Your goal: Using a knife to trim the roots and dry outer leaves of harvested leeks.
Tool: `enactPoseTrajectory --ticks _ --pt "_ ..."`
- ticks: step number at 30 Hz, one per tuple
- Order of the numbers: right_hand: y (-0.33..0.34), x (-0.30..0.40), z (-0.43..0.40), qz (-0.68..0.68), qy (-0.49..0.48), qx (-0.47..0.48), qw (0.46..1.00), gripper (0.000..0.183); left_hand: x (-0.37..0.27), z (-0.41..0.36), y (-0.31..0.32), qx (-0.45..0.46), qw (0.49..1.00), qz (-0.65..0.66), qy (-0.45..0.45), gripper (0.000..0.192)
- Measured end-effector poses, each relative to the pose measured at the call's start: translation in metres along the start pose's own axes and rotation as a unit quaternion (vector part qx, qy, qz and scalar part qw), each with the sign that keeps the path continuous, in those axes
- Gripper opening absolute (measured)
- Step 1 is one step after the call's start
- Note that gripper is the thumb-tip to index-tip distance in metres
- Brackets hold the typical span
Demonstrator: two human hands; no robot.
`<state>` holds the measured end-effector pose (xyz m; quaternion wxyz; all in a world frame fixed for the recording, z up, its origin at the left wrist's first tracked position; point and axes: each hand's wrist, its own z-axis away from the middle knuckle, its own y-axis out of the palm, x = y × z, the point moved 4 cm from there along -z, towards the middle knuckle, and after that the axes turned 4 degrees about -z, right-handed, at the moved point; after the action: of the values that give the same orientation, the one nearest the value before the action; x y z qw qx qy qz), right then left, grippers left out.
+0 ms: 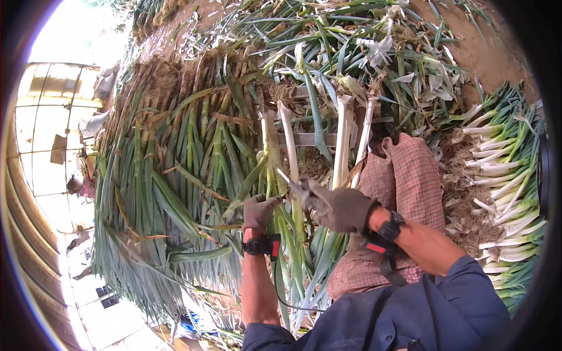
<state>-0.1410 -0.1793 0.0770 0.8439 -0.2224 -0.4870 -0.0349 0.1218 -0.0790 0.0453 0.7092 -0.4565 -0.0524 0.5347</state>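
Note:
My gloved left hand (259,213) grips a leek (271,162) around its green upper part; roots and soil-stained outer layers show at its far end. In my gloved right hand (342,208) is a grey hand tool (303,192) with a narrow pale tip pointing at this leek. The tool's exact kind cannot be told. Just right of the held leek lies a leek with a bare white shank (290,136), its leaves towards me. More white-shanked leeks (342,136) lie farther right, partly behind my right hand. A slatted support (303,139) shows beneath them.
A thick heap of untrimmed leeks (175,145) fills the left side. Stripped leaves and peelings (373,57) lie beyond. Cleaned leeks (500,162) are stacked at right, roots inward. Checked cloth (412,171) covers my legs. A thin cable (303,309) hangs below my left wrist.

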Motion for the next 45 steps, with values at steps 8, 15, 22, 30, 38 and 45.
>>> enactPoseTrajectory --ticks 8,15,22,30,38,45 --pt "-0.041 -0.021 -0.09 0.111 0.019 -0.075 0.991 0.094 0.023 0.012 0.032 0.056 0.99 0.126 -0.001 0.034" --pt "-0.064 -0.033 -0.145 0.199 0.014 -0.065 0.978 0.088 0.04 0.014 0.063 0.104 0.982 0.157 -0.02 0.033" --pt "-0.03 -0.017 -0.029 0.038 -0.014 0.037 0.998 0.093 0.073 0.011 0.07 0.135 0.963 0.226 -0.049 0.03" --pt "-0.059 -0.009 -0.065 0.101 0.02 -0.058 0.993 0.094 0.063 0.029 0.076 0.142 0.965 0.212 -0.052 0.027" --pt "-0.06 -0.026 -0.156 0.138 -0.011 -0.055 0.989 0.084 0.071 0.024 0.086 0.156 0.953 0.256 -0.042 0.027" --pt "-0.057 0.015 -0.066 0.029 0.068 0.027 0.997 0.085 0.062 0.044 0.084 0.15 0.97 0.191 -0.032 0.029"
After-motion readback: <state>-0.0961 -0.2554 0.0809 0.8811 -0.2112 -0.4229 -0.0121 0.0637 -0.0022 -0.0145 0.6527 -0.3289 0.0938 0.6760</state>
